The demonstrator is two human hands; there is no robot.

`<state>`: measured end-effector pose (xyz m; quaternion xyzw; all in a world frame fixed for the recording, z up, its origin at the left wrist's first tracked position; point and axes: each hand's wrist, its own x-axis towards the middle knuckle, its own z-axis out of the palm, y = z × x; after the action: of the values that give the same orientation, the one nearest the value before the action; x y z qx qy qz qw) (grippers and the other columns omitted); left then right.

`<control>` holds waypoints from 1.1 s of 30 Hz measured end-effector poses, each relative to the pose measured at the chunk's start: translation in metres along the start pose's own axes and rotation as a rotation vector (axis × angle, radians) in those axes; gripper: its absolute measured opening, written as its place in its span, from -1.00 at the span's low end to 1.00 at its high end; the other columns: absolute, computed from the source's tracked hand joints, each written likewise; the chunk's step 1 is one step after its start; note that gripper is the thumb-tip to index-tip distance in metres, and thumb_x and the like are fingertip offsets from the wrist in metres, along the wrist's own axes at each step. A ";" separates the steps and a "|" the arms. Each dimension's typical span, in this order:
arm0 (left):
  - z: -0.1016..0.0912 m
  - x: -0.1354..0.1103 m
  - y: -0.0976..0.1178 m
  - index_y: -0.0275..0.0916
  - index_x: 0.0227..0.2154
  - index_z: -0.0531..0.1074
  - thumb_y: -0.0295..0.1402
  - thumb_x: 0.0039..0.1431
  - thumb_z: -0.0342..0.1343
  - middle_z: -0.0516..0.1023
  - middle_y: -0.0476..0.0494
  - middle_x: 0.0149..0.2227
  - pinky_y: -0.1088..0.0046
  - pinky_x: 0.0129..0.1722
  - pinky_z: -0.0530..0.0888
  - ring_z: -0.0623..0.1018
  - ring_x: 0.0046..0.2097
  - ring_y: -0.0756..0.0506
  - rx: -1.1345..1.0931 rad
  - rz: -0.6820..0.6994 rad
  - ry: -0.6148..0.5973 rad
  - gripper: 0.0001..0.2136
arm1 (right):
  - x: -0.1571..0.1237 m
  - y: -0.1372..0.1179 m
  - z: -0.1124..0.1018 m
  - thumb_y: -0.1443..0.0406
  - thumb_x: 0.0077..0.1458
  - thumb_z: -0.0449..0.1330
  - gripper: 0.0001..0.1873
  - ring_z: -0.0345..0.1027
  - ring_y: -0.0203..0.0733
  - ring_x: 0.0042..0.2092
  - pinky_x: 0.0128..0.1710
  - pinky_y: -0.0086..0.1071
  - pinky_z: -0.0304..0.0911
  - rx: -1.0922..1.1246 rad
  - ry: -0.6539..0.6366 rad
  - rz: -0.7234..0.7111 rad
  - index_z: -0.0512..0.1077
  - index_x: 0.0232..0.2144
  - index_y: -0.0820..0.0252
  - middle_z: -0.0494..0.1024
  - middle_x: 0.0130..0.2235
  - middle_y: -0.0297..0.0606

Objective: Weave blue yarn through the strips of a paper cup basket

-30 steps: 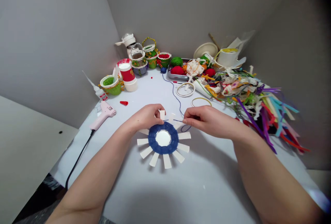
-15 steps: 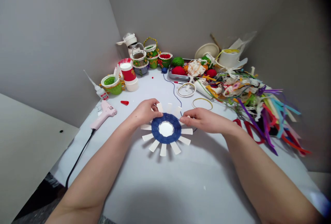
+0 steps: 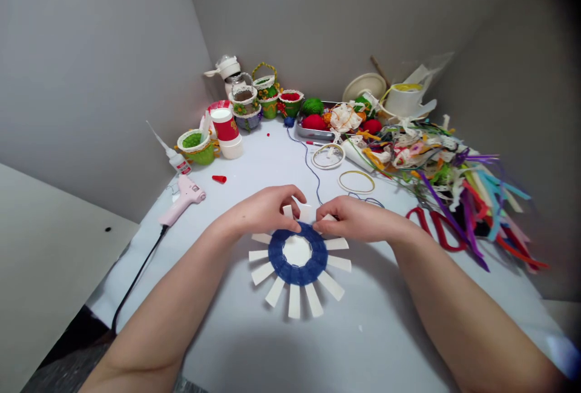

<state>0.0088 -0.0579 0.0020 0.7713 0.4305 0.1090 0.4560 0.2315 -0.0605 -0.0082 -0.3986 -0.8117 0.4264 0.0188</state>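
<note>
The fingers (image 3: 285, 200) of the left hand (image 3: 258, 212) and right hand (image 3: 358, 220) are pinching closed on the upright tabs of a card sunburst (image 3: 290, 303), which is lying just below them. It looks light and flimsy, so the strips seem best held close to the blue yarn ring (image 3: 297, 273).

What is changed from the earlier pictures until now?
The blue-wrapped paper ring slid toward the person, a little right, with the left hand and right hand on its upper strips; the right hand no longer pulls the blue yarn tight. The pink glue gun stayed put.
</note>
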 end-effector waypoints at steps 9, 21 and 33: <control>0.011 0.007 -0.003 -0.17 -0.19 0.40 -0.39 -0.06 0.16 0.46 0.05 -0.46 0.51 -0.41 0.32 0.44 -0.40 0.00 0.121 -0.003 0.137 -0.70 | -0.004 0.004 -0.013 -0.07 0.10 0.00 -0.51 0.08 -0.34 -0.48 -0.49 -0.46 0.01 0.022 0.025 0.006 0.36 -0.50 0.23 0.28 -0.54 -0.38; 0.006 0.009 -0.016 -0.19 -0.20 0.41 -0.39 -0.10 0.16 0.49 0.03 -0.44 0.53 -0.47 0.33 0.47 -0.41 -0.01 0.142 -0.112 0.204 -0.69 | -0.023 -0.017 -0.014 0.10 0.18 -0.02 -0.62 0.11 -0.32 -0.48 -0.48 -0.43 -0.03 -0.206 0.250 -0.035 0.36 -0.52 0.20 0.32 -0.56 -0.36; -0.002 0.011 -0.022 -0.21 -0.26 0.41 -0.36 -0.12 0.18 0.50 0.02 -0.44 0.53 -0.47 0.33 0.48 -0.43 -0.01 0.114 -0.175 0.295 -0.72 | -0.023 -0.020 -0.007 0.03 0.22 -0.08 -0.52 0.07 -0.32 -0.51 -0.47 -0.41 -0.09 -0.326 0.326 -0.061 0.28 -0.59 0.20 0.28 -0.60 -0.35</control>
<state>0.0013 -0.0434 -0.0168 0.7311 0.5638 0.1563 0.3509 0.2373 -0.0775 0.0180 -0.4352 -0.8679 0.2187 0.0979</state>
